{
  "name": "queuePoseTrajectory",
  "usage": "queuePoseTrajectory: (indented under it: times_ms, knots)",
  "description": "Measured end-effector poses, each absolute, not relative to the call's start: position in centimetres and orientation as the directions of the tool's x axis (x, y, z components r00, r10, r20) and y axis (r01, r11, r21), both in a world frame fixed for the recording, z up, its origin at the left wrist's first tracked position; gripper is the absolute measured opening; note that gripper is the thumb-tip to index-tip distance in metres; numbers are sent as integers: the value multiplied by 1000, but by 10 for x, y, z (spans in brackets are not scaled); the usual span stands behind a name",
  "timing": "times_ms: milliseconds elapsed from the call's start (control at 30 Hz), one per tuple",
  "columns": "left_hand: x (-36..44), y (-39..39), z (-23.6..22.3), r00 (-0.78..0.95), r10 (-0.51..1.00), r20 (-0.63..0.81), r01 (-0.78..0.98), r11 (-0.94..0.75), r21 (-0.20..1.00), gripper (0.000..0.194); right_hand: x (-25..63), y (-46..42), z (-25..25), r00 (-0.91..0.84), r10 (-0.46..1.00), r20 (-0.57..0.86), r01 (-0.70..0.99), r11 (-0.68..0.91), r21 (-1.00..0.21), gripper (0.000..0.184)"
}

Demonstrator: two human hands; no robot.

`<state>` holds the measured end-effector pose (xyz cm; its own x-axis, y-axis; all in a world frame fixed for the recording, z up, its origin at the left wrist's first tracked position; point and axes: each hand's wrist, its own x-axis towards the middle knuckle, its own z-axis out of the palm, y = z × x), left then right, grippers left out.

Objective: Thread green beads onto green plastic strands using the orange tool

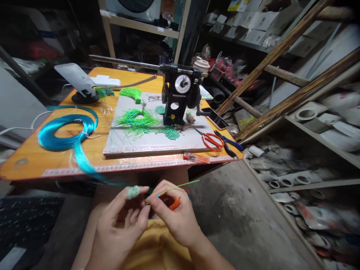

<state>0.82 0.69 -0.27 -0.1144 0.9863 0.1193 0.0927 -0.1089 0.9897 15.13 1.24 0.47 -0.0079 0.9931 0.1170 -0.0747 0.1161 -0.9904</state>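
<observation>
In front of my lap, my right hand (178,219) pinches a thin green strand (185,184) between thumb and index finger. A small blue band shows on the strand by the fingertips. Tucked in the same hand is an orange object (174,204), its kind mostly hidden by the fingers. My left hand (120,225) is closed at the strand's lower end, its thumb against it. The index finger of that hand stands away and wears a pale green wrap (133,192). Blue strands hang from the table behind the hands, out of a coiled bundle (53,131).
On the orange table (25,159) lies a grey board (135,144) bearing a black hand-cranked machine (172,107), green strand bundles (135,122) and turquoise beads (170,133). Red-handled scissors (213,142), pliers (232,142), a lighter (197,157) and a phone (215,118) lie at right. A wooden ladder (275,56) leans beside shelves.
</observation>
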Motion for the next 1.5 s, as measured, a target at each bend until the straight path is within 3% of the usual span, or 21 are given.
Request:
queuePoseTrajectory:
  times_ms: [133,200,333,467,667,800,900,967,1033,1133,1333,1400,1500]
  knots:
    - [-2,14,-1,113,923,369,214,-385,898,15,161,16,1,-176,984,-42,-185,-75,-980,29]
    - [-5,15,0,155,901,406,248,-433,867,16,164,17,0,-221,973,-60,-159,-97,-982,30]
    - [-4,14,0,157,895,417,343,-445,827,16,164,17,-1,-153,988,-9,-97,-24,-995,27]
    - [2,13,-3,130,922,365,312,-387,868,12,155,14,-3,-93,996,-18,-188,-35,-982,23]
    - [11,5,-12,103,986,129,-1,-130,992,9,141,9,-10,-131,986,-103,-475,-154,-867,29]
    - [14,2,-13,68,998,19,-164,-8,986,12,140,10,-9,-142,981,-129,-513,-185,-839,33]
    - [8,8,-8,78,996,40,-87,-33,996,11,147,13,0,-111,992,-60,-375,-98,-922,31]
    - [3,16,-3,46,988,145,13,-146,989,10,153,15,6,-142,989,44,-142,23,-990,26]
    - [-1,25,4,76,971,228,103,-235,967,17,158,17,11,-233,964,131,110,160,-981,21]
    - [1,35,14,160,956,246,134,-268,954,7,161,19,15,-371,907,198,300,319,-899,13]
    - [5,41,14,-23,964,265,43,-264,964,13,178,57,31,-473,839,271,436,490,-755,5]
    - [2,42,10,-104,960,259,46,-255,966,14,189,86,37,-380,857,348,588,514,-625,11]
    - [-1,42,2,-179,973,144,-21,-150,988,18,198,130,39,-249,870,426,828,419,-372,13]
